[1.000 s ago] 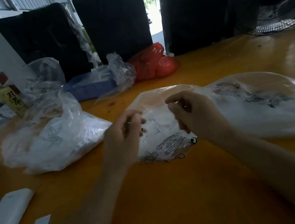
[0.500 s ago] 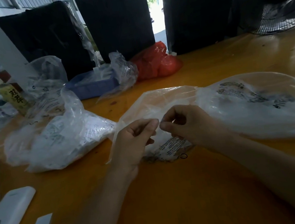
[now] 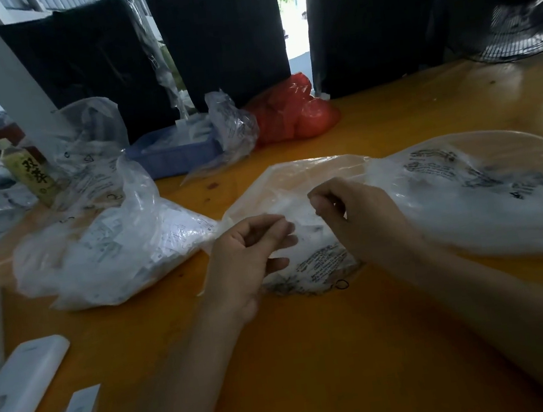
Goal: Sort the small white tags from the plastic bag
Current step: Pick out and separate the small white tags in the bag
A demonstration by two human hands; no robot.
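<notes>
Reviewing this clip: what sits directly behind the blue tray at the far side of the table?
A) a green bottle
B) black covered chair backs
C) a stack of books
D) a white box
B: black covered chair backs rise right behind the blue tray at the orange table's far edge.

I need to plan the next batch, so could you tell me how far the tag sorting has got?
Done: nothing visibly sorted out on the table. In hand: left hand and right hand pinch the middle plastic bag. Left: the tags inside it, too blurred to count.
</notes>
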